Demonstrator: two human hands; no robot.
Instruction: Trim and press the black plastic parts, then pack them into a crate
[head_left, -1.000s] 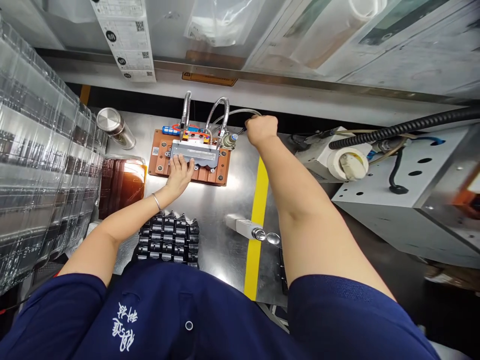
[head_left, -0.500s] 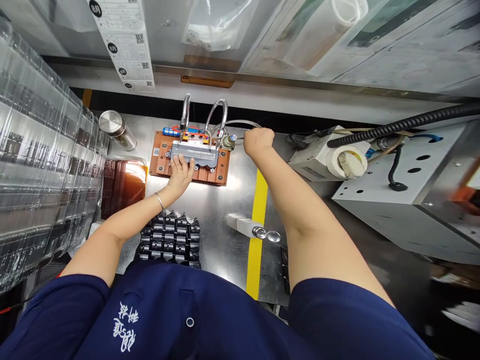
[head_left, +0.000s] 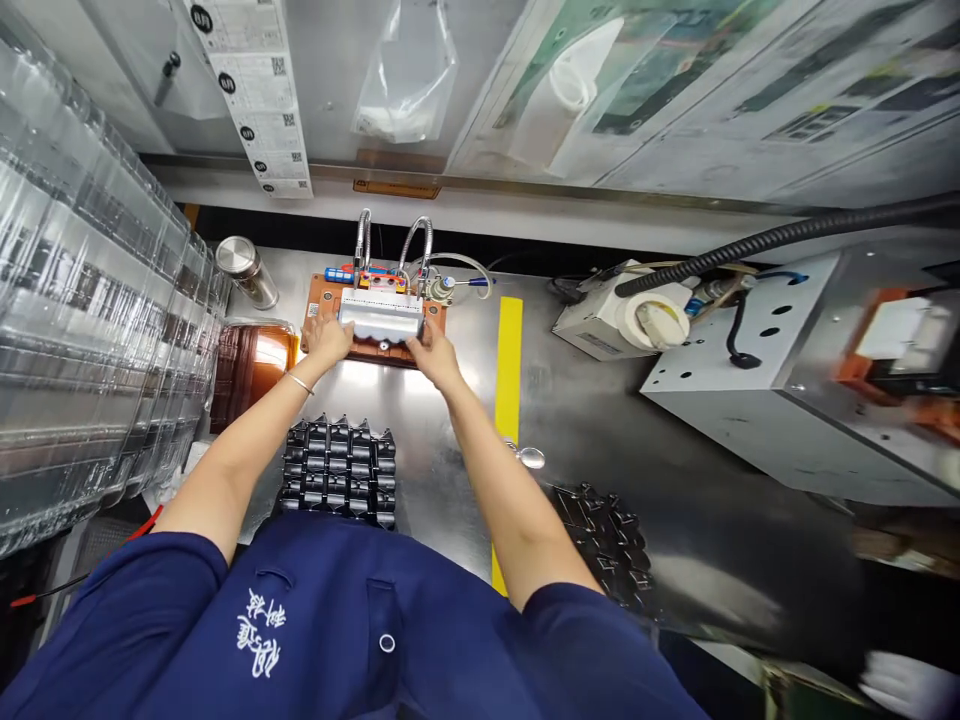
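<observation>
A long grey moulded part point(head_left: 380, 322) with a wavy front edge sits at the copper-coloured fixture point(head_left: 316, 290), tilted so its face catches the light. My left hand point(head_left: 328, 343) grips its left end, the thumb on the near side. At the opposite end my right hand point(head_left: 436, 358) pinches it between thumb and fingers. Some fingertips are hidden behind the part. Two flexible metal hoses point(head_left: 418, 235) arch over the fixture's back. A valve with a blue-tipped lever point(head_left: 477, 283) stands at the fixture's right, apart from my right hand.
Black moulded parts point(head_left: 339, 470) lie in rows close to my body, with more black parts point(head_left: 609, 540) at right. A steel flask point(head_left: 247, 272) and amber trays point(head_left: 255, 372) stand left, beside tall stacked clear trays point(head_left: 97, 300). A white machine point(head_left: 622, 312) is right of the yellow tape point(head_left: 508, 370).
My right hand has left the valve area and come left to the grey part's right end. My left hand has shifted to its left end. The part now looks tilted up.
</observation>
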